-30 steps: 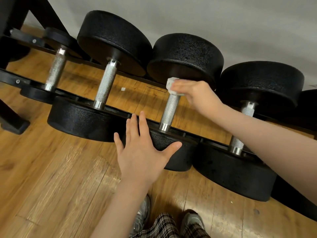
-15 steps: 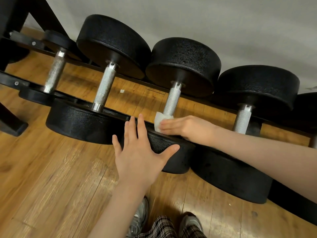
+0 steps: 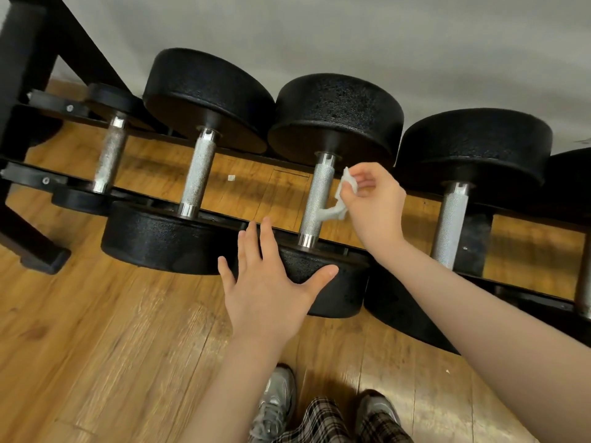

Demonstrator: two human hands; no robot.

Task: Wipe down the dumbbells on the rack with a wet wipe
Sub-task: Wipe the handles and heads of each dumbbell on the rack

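**A:** While the right hand's fingers are curled, what are they pinching?

**B:** The wet wipe. White, crumpled, pinched between thumb and fingertips. Its lower tail touches the knurled handle of the third dumbbell from the left; the rest sits just off the handle at 3 o'clock. Right hand hovers over the gap between the rails.

**A:** Left hand?

**B:** Left hand has fingers spread and straight, holding nothing. Palm lies flat on the near head of that same dumbbell, thumb out toward 3 o'clock along its rim.

**A:** Where's the dumbbell?

**B:** On the rack, handle bridging both rails, far head at 12 o'clock against the wall. Neighbours touching or just beside: one larger dumbbell at 9 o'clock, another at 3 o'clock, a small one further toward 9.

**A:** Anything else?

**B:** Wood floor under everything. Grey sneakers and plaid trousers at 6 o'clock.
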